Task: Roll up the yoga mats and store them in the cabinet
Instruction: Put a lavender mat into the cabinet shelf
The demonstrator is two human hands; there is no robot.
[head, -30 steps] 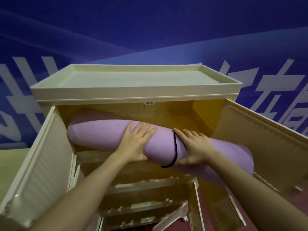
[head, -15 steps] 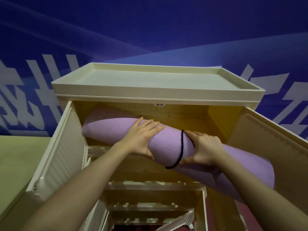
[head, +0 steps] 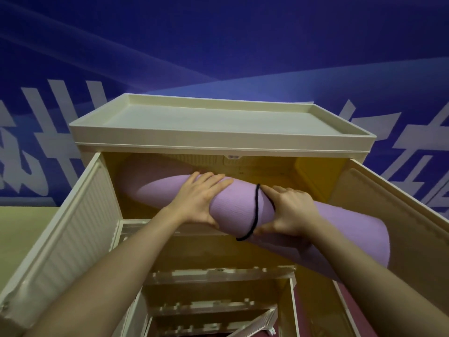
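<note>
**Purple mat halfway into the top shelf**

The rolled purple yoga mat (head: 233, 205) lies slantwise across the mouth of the cabinet's (head: 218, 139) top compartment. Its left end is tucked inside, close to the back left corner, while its right end sticks out past the front edge and hangs just beside the open right door (head: 398, 215). A thin black cord (head: 255, 212) loops around the roll near its middle.

Both hands are on the mat. The left hand (head: 199, 198) wraps over the top of the roll just left of the cord, fingers spread across the far side and thumb curled underneath, so it has a firm hold. The right hand (head: 289, 210) clasps the roll just right of the cord, fingers over the top and thumb pressing below, touching the cord.

The left door (head: 65, 234) also stands wide open, its ribbed inner face turned to the room. Below the mat, lower shelves (head: 218, 276) show through the open front. Behind the cabinet is a blue wall (head: 218, 45) with large white lettering.
</note>
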